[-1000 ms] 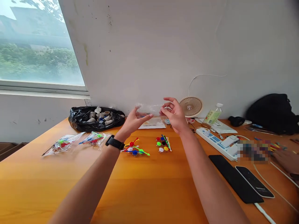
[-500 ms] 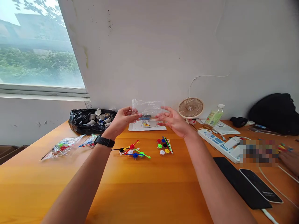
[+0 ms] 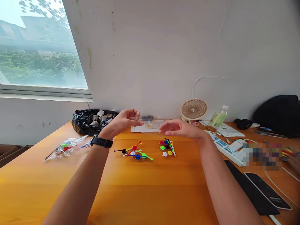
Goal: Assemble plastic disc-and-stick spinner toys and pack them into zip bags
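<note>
My left hand (image 3: pixel 126 121), with a black band on its wrist, is raised over the table with thumb and fingers curled together. Opposite it, my right hand (image 3: pixel 179 128) has its fingers bent inward. Between them a clear plastic bag (image 3: pixel 150 133) shows only as a faint, blurred film; both hands appear to pinch its edges. Below lies a loose group of coloured plastic spinner arrows on round bases, including a blue one (image 3: pixel 137 157). To its right are several round coloured pieces, one yellow (image 3: pixel 170 152), beside a bundle of thin arrows (image 3: pixel 172 148).
Filled clear bags (image 3: pixel 67 147) lie at left, near a black rubbish bag (image 3: pixel 81 123). At the back are a transparent case (image 3: pixel 153 124) and a fan (image 3: pixel 194 109). A bottle (image 3: pixel 217 118), a power strip (image 3: pixel 226 148) and another person's hand (image 3: pixel 294 162) are at right.
The clear bag, upright between my hands before, has come down and is barely visible now. My right hand has lowered and turned palm inward. The view has shifted slightly.
</note>
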Motion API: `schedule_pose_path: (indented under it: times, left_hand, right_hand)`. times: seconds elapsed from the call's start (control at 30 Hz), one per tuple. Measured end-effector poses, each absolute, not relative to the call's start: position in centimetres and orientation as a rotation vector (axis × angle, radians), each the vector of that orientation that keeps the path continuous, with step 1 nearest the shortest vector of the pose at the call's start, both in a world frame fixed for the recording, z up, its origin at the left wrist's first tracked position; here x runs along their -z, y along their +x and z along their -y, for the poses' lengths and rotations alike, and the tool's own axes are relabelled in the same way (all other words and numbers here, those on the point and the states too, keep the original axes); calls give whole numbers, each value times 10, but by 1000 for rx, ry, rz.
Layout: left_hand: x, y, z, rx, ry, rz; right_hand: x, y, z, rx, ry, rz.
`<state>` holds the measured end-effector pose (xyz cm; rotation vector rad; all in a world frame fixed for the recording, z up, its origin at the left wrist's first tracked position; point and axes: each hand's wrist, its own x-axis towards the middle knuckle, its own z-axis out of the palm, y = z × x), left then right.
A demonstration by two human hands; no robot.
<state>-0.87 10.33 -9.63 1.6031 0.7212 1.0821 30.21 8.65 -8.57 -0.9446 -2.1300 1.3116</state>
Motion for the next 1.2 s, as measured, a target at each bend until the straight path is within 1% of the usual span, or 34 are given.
schedule_pose_path:
  times: [0.07, 0.17, 0.23, 0.3, 0.47, 0.63, 0.7, 0.83, 1.03, 1.2]
  left_hand:
    - [94, -7, -100, -1023, 1650, -773]
    - [90, -2, -96, -968, 1757, -908]
    - [87, 3, -92, -937, 1857, -963]
    - [83, 9, -87, -924, 1960, -978]
    - [78, 21, -76, -961, 2088, -911]
    - [76, 27, -73, -1167, 1807, -701]
    - [77, 25, -74, -1105, 1760, -647]
    - [82, 20, -78, -820, 1798, -683]
    - [89, 21, -87, -861, 1946, -779]
    - [89, 23, -86, -911, 2084, -814]
  right_hand:
    - [85, 306, -89, -1142, -1000, 2001]
    - [81, 306, -91, -766, -1098, 1884]
    - [76, 299, -86, -616, -1090, 1880]
    - [70, 288, -78, -610, -1027, 1928]
    - [61, 264, -60, -750, -916, 2087]
    - [57, 261, -57, -859, -828, 1908]
    - [55, 262, -57, -875, -773, 1847]
    - [54, 263, -58, -768, -771, 1784]
    - [57, 268, -63, -566, -957, 1889]
    - [55, 267, -59, -590, -1014, 1975]
